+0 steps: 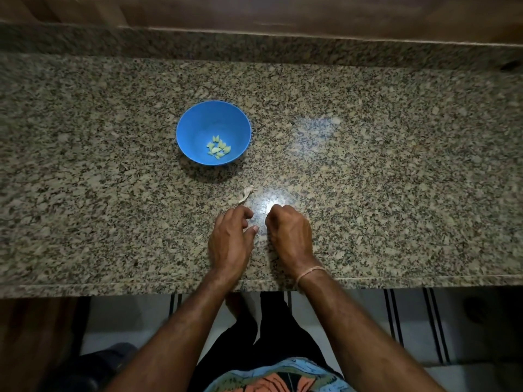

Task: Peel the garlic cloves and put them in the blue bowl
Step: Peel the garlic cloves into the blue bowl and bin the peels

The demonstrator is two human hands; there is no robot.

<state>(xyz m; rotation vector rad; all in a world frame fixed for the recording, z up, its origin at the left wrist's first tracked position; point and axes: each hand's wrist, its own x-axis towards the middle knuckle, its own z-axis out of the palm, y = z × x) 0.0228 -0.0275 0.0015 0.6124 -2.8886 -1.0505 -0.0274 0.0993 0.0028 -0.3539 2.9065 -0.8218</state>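
Observation:
The blue bowl (198, 123) stands on the granite counter left of centre and holds several pale peeled garlic cloves (218, 150). Nearer to me, a small pale piece of garlic, clove or skin (246, 193), lies on the stone just beyond my left hand. My left hand (230, 240) rests on the counter with loosely curled fingers and the thumb out to the right, holding nothing. Close beside it, my right hand (290, 232) is curled into a fist, knuckles up. Nothing shows in that fist, and the underside of its fingers is hidden.
The speckled granite counter (396, 171) runs the full width, with a raised back ledge (283, 49) under wooden panelling. Its front edge (113, 287) lies just behind my wrists. A bright glare spot sits by my right knuckles.

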